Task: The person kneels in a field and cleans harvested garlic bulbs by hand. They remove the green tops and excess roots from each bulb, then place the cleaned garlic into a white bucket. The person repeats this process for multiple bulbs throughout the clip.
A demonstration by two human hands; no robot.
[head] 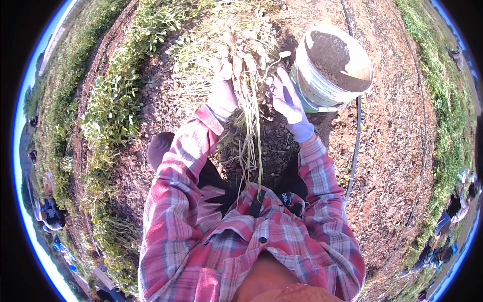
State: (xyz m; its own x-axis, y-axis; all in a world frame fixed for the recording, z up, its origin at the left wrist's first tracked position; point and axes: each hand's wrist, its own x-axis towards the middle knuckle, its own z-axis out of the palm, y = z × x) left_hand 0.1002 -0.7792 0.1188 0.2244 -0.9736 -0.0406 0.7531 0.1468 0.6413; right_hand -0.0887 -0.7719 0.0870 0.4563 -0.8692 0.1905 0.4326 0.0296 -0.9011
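Note:
My left hand [223, 94], in a pale glove, is closed around a bundle of pulled peanut plants [247, 98]. Pale pods [245, 62] cluster at the bundle's far end, and the dry stems trail back towards my lap. To the right of the bundle, my gloved right hand [288, 100] has its fingers apart beside some loose-hanging pods. A single pod [285, 54] sticks out on a thin stalk just beyond its fingertips. Close by that hand stands a white plastic bucket [315, 85], partly filled with small brown contents in shadow.
A heap of cut plants [196, 64] lies under and beyond the bundle. Green crop rows [109, 102] run along both sides. A black drip line [354, 151] passes behind the bucket over leaf-strewn soil [388, 132]. Other people [439, 236] are at the far edges.

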